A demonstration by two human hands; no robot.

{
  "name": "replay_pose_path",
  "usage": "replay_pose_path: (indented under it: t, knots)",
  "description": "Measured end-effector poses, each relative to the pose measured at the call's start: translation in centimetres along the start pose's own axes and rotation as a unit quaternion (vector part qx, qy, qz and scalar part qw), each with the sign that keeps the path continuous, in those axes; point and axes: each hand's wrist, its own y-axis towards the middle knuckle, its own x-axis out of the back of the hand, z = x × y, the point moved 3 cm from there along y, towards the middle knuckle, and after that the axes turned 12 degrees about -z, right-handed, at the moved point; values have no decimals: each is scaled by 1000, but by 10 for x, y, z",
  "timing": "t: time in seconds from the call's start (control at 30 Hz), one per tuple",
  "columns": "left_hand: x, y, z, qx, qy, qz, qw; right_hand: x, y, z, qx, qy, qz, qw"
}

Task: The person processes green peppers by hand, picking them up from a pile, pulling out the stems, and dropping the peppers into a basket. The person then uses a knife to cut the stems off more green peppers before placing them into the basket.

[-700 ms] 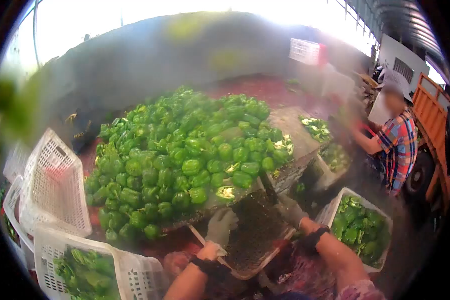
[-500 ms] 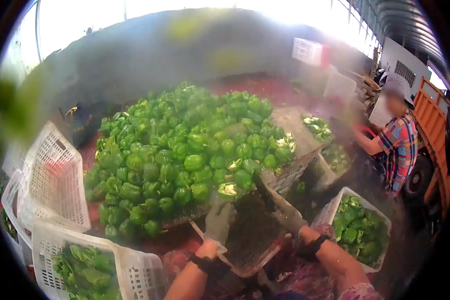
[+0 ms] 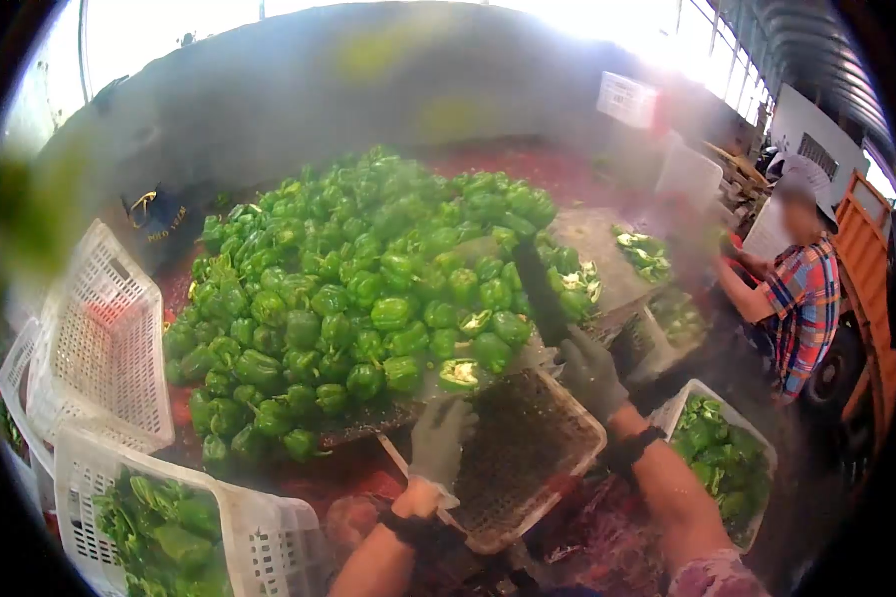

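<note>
A large heap of green bell peppers [image 3: 368, 289] lies in front of me. My left hand [image 3: 441, 438], in a pale glove, has its fingers stretched toward the heap, just below a cut pepper half [image 3: 458, 373] with its white inside facing up. No thing shows in that hand. My gloved right hand [image 3: 589, 370] is closed around the handle of a broad dark-bladed knife [image 3: 541, 289], its blade pointing up and away over the heap's right edge. Between and below my hands sits a pale-rimmed crate [image 3: 567, 458] with a dark, dirty-looking inside.
White plastic crates stand at left, one without peppers [image 3: 119, 338] and one with green pieces [image 3: 234, 527]. Another filled crate [image 3: 757, 542] sits at right. A person in a plaid shirt [image 3: 806, 303] works near an orange truck side [image 3: 866, 259]. Blurred smears cover part of the view.
My right hand has lifted the knife up and away from over the crate toward the heap. My left hand stays near the cut pepper. The view has shifted slightly.
</note>
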Motion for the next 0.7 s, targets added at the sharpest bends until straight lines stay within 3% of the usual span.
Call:
replay_pose_path:
  t: [0.07,0.17,0.23,0.3,0.37,0.47,0.5,0.6,0.63,0.7]
  knots:
    - [-2,4,3,8,-5,-6,1000,-26,11,-60,99,-186,29,977]
    - [0,8,-1,0,-2,-1,1000,-52,27,-120,73,-219,104,968]
    - [1,11,-2,-9,2,-5,1000,-28,19,-63,-181,-104,126,970]
    - [3,15,1,-17,13,-16,1000,-15,20,-57,51,-193,76,977]
    - [3,15,1,-15,-1,-18,1000,-5,15,-49,97,-155,-47,982]
    - [-1,6,-6,-5,-12,-43,999,14,0,9,38,-68,-46,996]
    - [0,5,-5,-4,-19,-44,999,13,-12,42,-105,64,-15,992]
    - [-1,2,-6,-17,-18,-37,999,-18,-29,14,143,-65,-72,985]
    - [0,2,-3,-16,-24,-34,999,-27,-38,22,88,-120,-23,989]
    - [4,7,1,-14,7,-46,999,-53,-39,-46,70,-200,70,975]
